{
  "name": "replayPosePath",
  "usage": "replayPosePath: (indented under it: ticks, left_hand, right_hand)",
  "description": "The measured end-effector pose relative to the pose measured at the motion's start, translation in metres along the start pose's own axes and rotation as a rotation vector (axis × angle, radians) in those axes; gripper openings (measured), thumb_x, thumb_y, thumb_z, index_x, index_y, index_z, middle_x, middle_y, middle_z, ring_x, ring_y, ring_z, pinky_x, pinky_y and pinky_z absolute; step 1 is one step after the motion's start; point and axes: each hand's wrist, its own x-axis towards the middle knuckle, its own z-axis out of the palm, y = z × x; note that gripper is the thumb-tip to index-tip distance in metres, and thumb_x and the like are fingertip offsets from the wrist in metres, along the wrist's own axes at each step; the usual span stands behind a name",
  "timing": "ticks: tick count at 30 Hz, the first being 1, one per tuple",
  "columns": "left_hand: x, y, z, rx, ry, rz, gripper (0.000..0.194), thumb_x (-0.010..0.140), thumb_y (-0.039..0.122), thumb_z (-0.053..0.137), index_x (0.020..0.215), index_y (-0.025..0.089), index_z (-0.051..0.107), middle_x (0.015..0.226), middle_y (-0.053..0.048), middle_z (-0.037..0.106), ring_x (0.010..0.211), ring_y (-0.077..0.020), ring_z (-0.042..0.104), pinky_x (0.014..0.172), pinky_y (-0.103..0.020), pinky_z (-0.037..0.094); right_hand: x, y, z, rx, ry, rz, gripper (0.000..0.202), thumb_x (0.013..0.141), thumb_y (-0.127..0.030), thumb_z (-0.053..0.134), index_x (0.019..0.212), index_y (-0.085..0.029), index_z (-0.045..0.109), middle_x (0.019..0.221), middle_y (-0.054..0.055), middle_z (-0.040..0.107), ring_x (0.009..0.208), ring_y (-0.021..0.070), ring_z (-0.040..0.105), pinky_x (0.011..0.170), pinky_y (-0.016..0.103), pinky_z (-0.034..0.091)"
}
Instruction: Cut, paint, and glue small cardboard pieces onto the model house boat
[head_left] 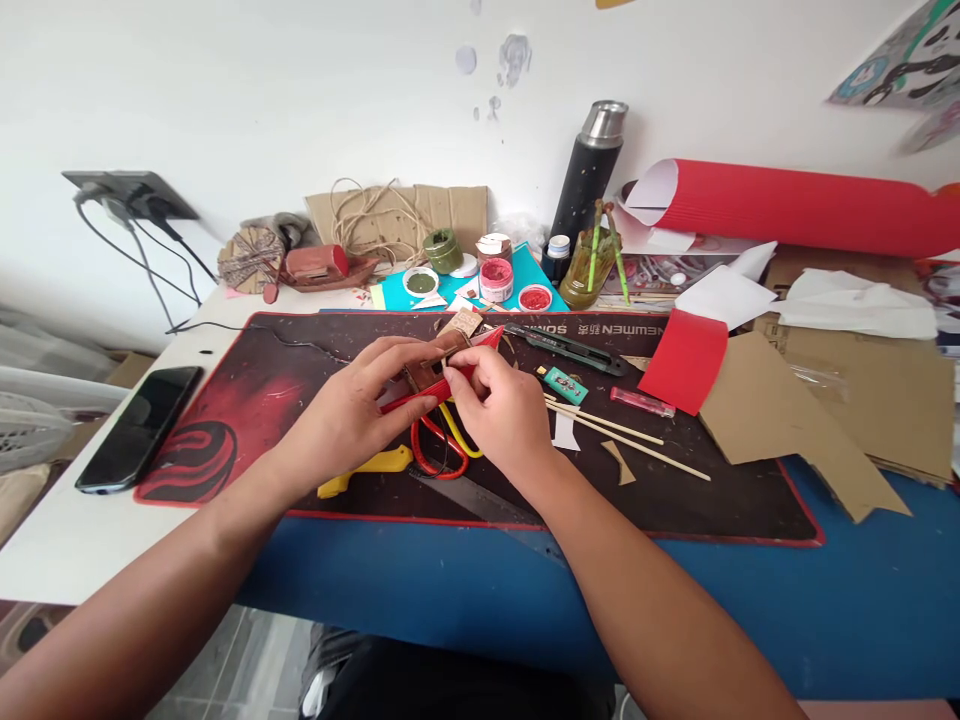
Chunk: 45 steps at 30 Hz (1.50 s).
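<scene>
Over the desk mat, my left hand (375,390) is wrapped round a small red-and-brown cardboard model (442,388), its thumb along the red side. The model's red pointed end juts out to the right. My right hand (499,400) is closed in a pinch at the middle of the model; what sits between its thumb and forefinger is too small to tell. Below the hands lie scissors (427,465) with red and yellow handles, and a yellow-handled tool (367,472). A dark utility knife (566,348) rests just beyond the right hand.
Thin wooden sticks (637,430), a pink lighter (642,402) and a green glue packet (562,385) lie right. Open paint jars (496,280) and a black flask (589,170) stand behind. Cardboard sheets (870,400) and red paper (682,360) fill the right side; a phone (139,428) lies left.
</scene>
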Motion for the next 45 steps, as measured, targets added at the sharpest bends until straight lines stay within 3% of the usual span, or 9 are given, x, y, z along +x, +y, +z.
replayPosePath:
  ticks: [9, 39, 45]
  left_hand:
    - [0.004, 0.005, 0.001, 0.023, -0.023, 0.020, 0.040, 0.104, 0.039, 0.064, 0.143, 0.029, 0.062, 0.148, -0.011, 0.065, 0.134, -0.0293, 0.065, 0.111, -0.047, 0.057]
    - [0.004, -0.002, 0.002, -0.039, -0.026, 0.026, 0.039, 0.105, 0.045, 0.065, 0.141, 0.030, 0.064, 0.149, -0.010, 0.066, 0.138, -0.0294, 0.063, 0.116, -0.049, 0.054]
    - [0.005, -0.016, -0.003, -0.164, -0.019, -0.095, 0.045, 0.100, 0.050, 0.072, 0.141, 0.032, 0.064, 0.143, -0.009, 0.070, 0.122, -0.0283, 0.071, 0.097, -0.043, 0.064]
  right_hand:
    - [0.000, 0.001, 0.003, -0.052, -0.009, 0.012, 0.009, 0.102, -0.025, 0.065, 0.098, -0.022, 0.072, 0.064, -0.004, 0.066, 0.057, 0.0147, 0.061, 0.061, 0.028, 0.039]
    - [0.002, 0.001, 0.000, -0.048, -0.073, 0.049, 0.009, 0.102, -0.026, 0.066, 0.099, -0.022, 0.073, 0.064, -0.004, 0.066, 0.056, 0.0151, 0.059, 0.061, 0.028, 0.038]
    - [0.001, -0.004, -0.005, 0.073, 0.011, 0.073, 0.020, 0.104, -0.036, 0.060, 0.097, -0.022, 0.073, 0.058, -0.005, 0.058, 0.053, 0.0149, 0.054, 0.058, 0.028, 0.039]
